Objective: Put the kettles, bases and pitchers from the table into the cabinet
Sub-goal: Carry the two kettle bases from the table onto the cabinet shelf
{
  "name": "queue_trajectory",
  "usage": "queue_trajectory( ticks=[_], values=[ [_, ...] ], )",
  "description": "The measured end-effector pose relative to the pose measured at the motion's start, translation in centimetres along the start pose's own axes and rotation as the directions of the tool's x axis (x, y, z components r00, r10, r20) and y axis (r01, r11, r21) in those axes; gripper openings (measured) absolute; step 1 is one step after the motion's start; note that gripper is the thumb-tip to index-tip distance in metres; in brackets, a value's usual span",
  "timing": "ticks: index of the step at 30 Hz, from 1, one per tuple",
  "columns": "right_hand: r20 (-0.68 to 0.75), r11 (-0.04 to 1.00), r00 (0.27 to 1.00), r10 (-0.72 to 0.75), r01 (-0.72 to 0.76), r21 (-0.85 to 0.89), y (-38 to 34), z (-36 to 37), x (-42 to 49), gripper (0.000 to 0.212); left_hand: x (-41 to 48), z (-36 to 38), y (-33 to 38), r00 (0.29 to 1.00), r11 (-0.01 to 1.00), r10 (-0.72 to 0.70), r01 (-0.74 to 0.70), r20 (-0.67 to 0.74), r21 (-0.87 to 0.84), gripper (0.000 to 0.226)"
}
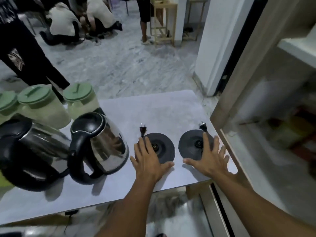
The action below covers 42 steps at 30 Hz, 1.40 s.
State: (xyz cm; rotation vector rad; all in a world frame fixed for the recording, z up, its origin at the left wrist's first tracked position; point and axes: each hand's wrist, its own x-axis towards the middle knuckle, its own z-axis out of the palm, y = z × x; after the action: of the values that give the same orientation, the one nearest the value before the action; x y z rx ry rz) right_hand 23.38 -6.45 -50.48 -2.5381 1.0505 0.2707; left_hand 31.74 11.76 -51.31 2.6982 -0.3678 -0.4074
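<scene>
Two round black kettle bases lie flat on the grey table (162,108). My left hand (147,159) hovers spread over the near-left part of the left base (164,147). My right hand (209,156) is spread over the right base (193,146), near the table's right edge. Each base has a short cord with a plug (142,128) pointing away from me. Two steel kettles with black handles stand to the left, one nearer (100,144) and one at the far left (32,151). Three pale pitchers with green lids (42,106) stand behind them.
The open cabinet (266,117) stands right of the table, its shelves blurred, with some coloured items inside. Beyond the table is a marble floor with people crouching and standing, and a wooden rack (164,23). A white pillar (210,48) rises at the back right.
</scene>
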Motion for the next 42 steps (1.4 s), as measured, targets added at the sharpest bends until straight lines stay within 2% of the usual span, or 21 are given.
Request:
queue_trajectory(
  ticks=[4,7,14,24,30,33,37,42],
  values=[
    [0.045,0.998,0.999,0.018,-0.021,0.053,1.2,2.0,2.0,0.138,1.5,2.3,-1.1,0.999,0.998,-0.035,0.037,0.033,-0.048,0.148],
    [-0.02,0.998,1.0,-0.015,0.016,0.062,1.6,3.4,2.4,0.13,1.7,3.7,-1.5,0.997,0.995,-0.077,0.078,0.023,-0.056,0.141],
    [-0.19,0.977,0.981,-0.047,0.085,0.194,2.1,5.0,2.8,0.114,1.7,5.7,-1.2,0.97,0.988,-0.11,0.085,-0.215,-0.126,0.117],
    [-0.285,0.977,0.959,-0.017,0.076,0.198,1.1,2.8,1.8,0.104,1.5,2.8,0.1,0.967,0.985,-0.075,0.035,-0.242,-0.167,0.112],
    [-0.413,0.968,0.906,0.093,0.015,0.251,-1.2,-2.2,-2.5,0.106,1.2,-3.2,0.6,0.959,0.973,0.136,-0.177,-0.25,-0.149,0.11],
    [-0.492,0.954,0.85,0.186,-0.036,0.299,-3.1,-5.1,-7.2,0.107,0.4,-6.7,0.6,0.917,0.927,0.302,-0.346,-0.261,-0.143,0.113],
    [-0.607,0.919,0.718,0.341,-0.118,0.377,-4.9,-7.7,-15.8,0.109,-3.2,-11.3,0.8,0.821,0.827,0.51,-0.55,-0.257,-0.117,0.113],
    [-0.688,0.873,0.541,0.485,-0.254,0.416,-4.5,-10.4,-27.6,0.108,-8.9,-14.9,2.6,0.609,0.624,0.759,-0.781,-0.232,-0.009,0.112]
  ],
)
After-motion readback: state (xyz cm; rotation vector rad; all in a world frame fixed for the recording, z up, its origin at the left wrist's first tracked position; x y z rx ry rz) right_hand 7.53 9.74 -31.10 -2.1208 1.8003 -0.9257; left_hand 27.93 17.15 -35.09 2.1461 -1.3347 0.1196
